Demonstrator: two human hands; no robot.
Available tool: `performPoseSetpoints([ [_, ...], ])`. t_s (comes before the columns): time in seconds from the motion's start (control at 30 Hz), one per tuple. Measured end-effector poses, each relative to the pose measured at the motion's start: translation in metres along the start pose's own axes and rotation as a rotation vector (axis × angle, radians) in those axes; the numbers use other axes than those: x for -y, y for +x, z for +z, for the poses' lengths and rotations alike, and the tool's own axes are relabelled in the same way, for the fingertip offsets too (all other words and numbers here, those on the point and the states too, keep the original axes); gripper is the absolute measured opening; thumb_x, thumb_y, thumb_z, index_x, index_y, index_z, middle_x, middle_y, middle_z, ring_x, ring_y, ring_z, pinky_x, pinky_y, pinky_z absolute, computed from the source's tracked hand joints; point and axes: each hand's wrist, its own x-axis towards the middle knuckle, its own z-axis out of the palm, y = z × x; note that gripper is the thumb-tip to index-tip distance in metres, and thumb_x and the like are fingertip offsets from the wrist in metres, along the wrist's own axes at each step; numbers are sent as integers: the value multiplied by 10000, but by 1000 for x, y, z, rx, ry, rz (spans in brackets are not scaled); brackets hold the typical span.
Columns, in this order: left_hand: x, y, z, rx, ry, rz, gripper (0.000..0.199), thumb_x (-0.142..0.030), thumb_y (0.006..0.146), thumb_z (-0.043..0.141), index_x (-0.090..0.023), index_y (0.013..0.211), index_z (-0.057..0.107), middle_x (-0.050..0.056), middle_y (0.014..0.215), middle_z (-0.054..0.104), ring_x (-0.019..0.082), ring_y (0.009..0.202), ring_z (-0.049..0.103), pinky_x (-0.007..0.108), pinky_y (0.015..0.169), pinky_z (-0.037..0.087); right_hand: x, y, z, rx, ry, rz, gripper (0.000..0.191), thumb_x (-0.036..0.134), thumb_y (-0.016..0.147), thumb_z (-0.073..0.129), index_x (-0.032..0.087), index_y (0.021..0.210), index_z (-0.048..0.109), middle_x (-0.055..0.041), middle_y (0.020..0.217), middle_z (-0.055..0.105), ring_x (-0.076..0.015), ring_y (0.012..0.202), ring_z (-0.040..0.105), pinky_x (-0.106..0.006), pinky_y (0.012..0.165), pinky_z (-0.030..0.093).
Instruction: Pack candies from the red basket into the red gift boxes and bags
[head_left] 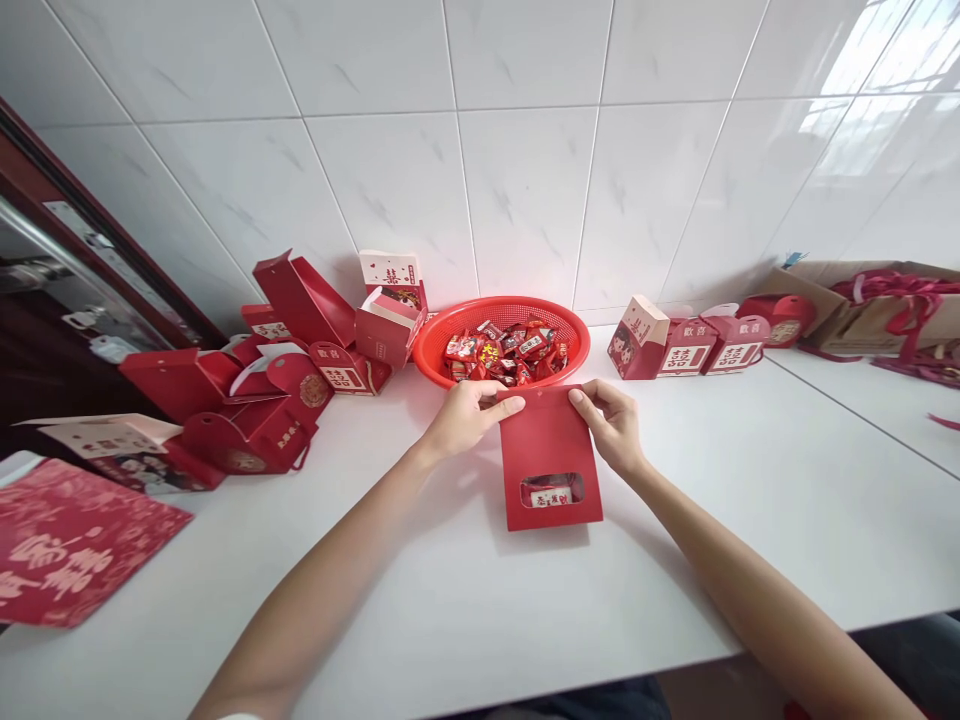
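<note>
Outstretched left hand [469, 418] and right hand [616, 425] pinch a red cardboard box [551, 437]. It extends from the fingers [514, 407] toward the white table's [450, 605] front edge.

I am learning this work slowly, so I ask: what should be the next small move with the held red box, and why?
Probably press the top of the held red box shut. The left hand and right hand grip it near its two top corners, and a wrapped packet shows through its window. I cannot tell whether the top is already fastened.
</note>
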Motion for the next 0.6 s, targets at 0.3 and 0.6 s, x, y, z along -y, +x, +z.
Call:
performPoseSetpoints([
  [0.3,0,-3,4,-38,6,70,431,-570,803,735,-150,893,766,59,888,782,246,849,727,320,743,567,15,12,-19,290,179,130,404,567,841,711,186,751,612,8,677,580,-124,624,497,-251,560,401],
  [0.6,1,-15,22,-8,61,172,359,-443,854,710,-182,1101,716,78,1072,771,239,1039,711,357,955,559,31,27,-149,-569,-202,2,284,421,669,792,198,725,625,53,557,530,-93,409,409,-233,385,279],
])
